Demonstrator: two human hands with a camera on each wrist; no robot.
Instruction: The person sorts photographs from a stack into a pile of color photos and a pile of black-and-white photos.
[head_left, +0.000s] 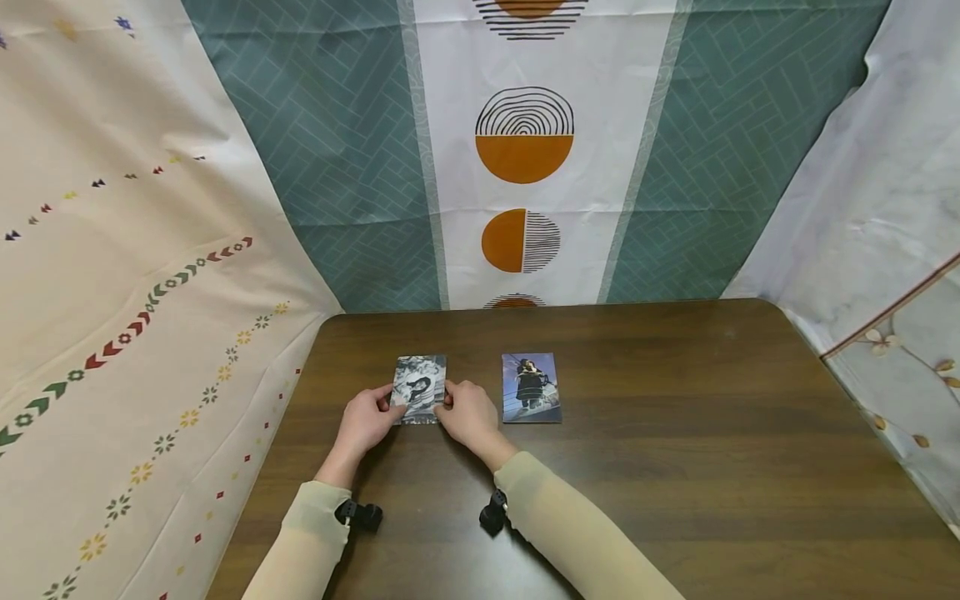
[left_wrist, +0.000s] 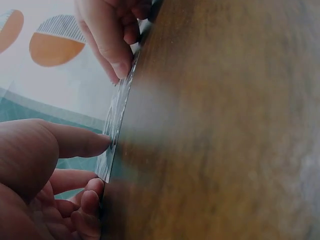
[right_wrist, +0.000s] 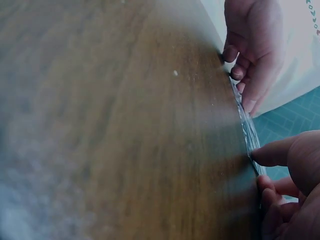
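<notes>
Two hands, left (head_left: pixel 365 423) | right (head_left: pixel 467 414) | grips pinching black-and-white photo (head_left: pixel 420 385), seemingly a portrait | flat on table (head_left: pixel 675 467)

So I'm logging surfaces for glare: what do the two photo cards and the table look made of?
Black-and-white card and colour card: thin printed card or photo paper, edge-on a sliver; finish unclear. Table: dark wood-grain, probably laminate, with soft sheen.
</notes>
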